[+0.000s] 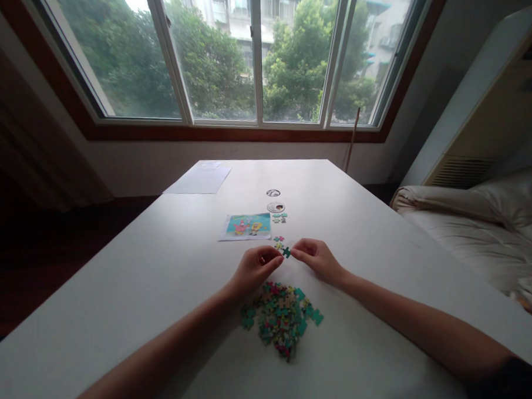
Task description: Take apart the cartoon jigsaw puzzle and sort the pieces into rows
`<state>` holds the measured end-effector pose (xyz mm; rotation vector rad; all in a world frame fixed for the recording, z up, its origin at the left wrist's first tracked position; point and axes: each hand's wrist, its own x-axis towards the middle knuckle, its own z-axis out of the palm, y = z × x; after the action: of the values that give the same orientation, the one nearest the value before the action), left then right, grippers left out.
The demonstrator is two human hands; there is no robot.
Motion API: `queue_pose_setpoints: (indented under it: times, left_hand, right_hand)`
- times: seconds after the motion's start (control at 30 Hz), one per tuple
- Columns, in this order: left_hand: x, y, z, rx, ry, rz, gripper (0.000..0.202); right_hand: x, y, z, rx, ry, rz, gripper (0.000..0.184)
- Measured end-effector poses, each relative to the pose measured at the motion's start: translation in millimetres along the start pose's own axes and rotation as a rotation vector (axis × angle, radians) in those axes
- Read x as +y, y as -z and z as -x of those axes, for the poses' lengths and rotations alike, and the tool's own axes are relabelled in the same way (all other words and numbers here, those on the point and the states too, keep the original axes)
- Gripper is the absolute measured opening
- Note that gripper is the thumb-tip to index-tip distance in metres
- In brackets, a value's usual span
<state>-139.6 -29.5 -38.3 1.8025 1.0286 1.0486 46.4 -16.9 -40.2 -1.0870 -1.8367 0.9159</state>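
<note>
Above the middle of the white table (336, 202), I see from my distant seat two hands meeting at one green piece (286, 252). The right hand (316, 255) seems to have its grip closed on the piece's right edge; the left hand (256, 263) reaches the left edge, but I cannot tell whether its grip pinches or only touches. I judge that both sides are used for turning such a small thing exactly. Nearer lies one heap (282, 316), its pieces too many for counting, placed probably for easy reaching. Beyond the left hand one picture (248, 226) lies flat, I suppose as a pattern. Beside it I count about four small pieces (276, 215), and behind these two discs (273, 193). Just past the green piece are one pink piece (279, 239) and something yellow (279, 246), partly hidden. One large sheet (199, 182) rests far left, perhaps for leaving room.
</note>
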Motion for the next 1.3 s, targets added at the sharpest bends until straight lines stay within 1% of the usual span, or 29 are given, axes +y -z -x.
queue_pose_setpoints:
  times: [0.1,0.2,0.3,0.4,0.47,0.53,0.67,0.73,0.83,0.97,1.03,1.3]
  left_hand:
    - [-1.1,0.3,-0.9,0.009,-0.002,-0.003,0.022]
    - [-3.5,1.1,-2.5,0.026,0.006,0.016,0.023]
    - [-7.3,1.9,-3.7,0.047,0.021,0.037,0.023]
    - [-10.5,2.0,-3.8,0.046,0.029,0.038,0.022]
    - [-11.0,1.6,-3.5,0.037,0.031,0.033,0.021]
    - [-10.2,1.2,-3.0,0.029,0.032,0.027,0.02]
    - [-8.1,1.7,-3.0,0.017,0.029,0.036,0.021]
    - [-8.1,3.2,-3.8,0.024,0.027,0.041,0.023]
    - [-8.9,6.4,-5.8,0.053,0.03,0.02,0.024]
    - [-7.4,8.9,-8.7,0.091,0.07,0.031,0.024]
    - [-6.3,8.8,-9.5,0.102,0.085,0.053,0.023]
    - [-12.6,7.3,-9.1,0.107,0.071,0.051,0.022]
  right_hand:
    - [0.4,-2.7,1.8,-0.032,0.007,0.011,0.026]
    - [-3.5,-3.0,3.8,-0.064,0.053,0.075,0.022]
    - [-7.7,-0.7,6.1,-0.034,0.156,0.17,0.02]
    - [-9.3,2.0,7.8,-0.001,0.294,0.324,0.028]
    - [-9.3,2.9,8.5,0.002,0.363,0.427,0.025]
    - [-9.1,3.0,9.0,0.002,0.399,0.488,0.02]
    - [-6.8,3.3,8.2,0.009,0.441,0.515,0.018]
    - [-2.9,5.7,6.1,0.039,0.449,0.512,0.018]
    - [7.0,12.3,0.0,0.13,0.43,0.499,0.018]
    - [21.1,20.5,-8.7,0.232,0.325,0.406,0.018]
    - [25.2,21.7,-11.0,0.263,0.276,0.35,0.018]
    - [23.6,18.4,-9.6,0.241,0.276,0.35,0.018]
